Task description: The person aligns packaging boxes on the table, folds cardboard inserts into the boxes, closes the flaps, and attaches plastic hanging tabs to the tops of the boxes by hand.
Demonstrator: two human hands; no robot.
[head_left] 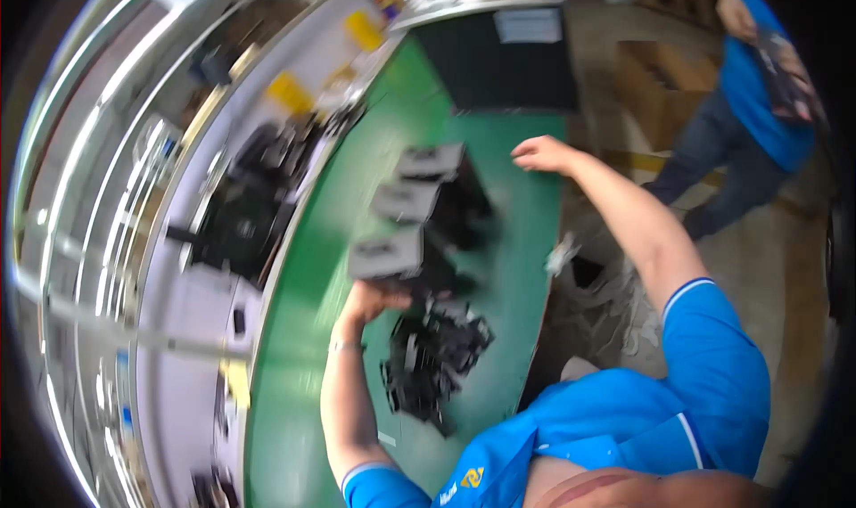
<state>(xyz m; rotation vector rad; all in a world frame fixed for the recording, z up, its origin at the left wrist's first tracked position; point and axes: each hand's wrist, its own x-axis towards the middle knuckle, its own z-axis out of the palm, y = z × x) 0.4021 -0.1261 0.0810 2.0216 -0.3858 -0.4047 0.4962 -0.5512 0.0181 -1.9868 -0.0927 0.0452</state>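
Three dark box-shaped units with grey tops stand in a row on the green table [308,365], blurred by motion. My left hand [374,301] is closed on the lower side of the nearest box-shaped unit [388,255], its fingers partly hidden there. Behind it are the middle unit [406,201] and the far unit [432,161]. Just below my left hand lies a pile of black plastic parts [432,356]. My right hand [542,154] is over the table's right edge, apart from the units. Its fingers are loosely extended, with nothing visible in them.
A shelf along the left carries black parts [236,227] and yellow bins [291,93]. At the table's far end stands a dark panel [499,58]. Crumpled plastic wrapping [635,316] and a cardboard box [660,85] are at right, near another person [758,107].
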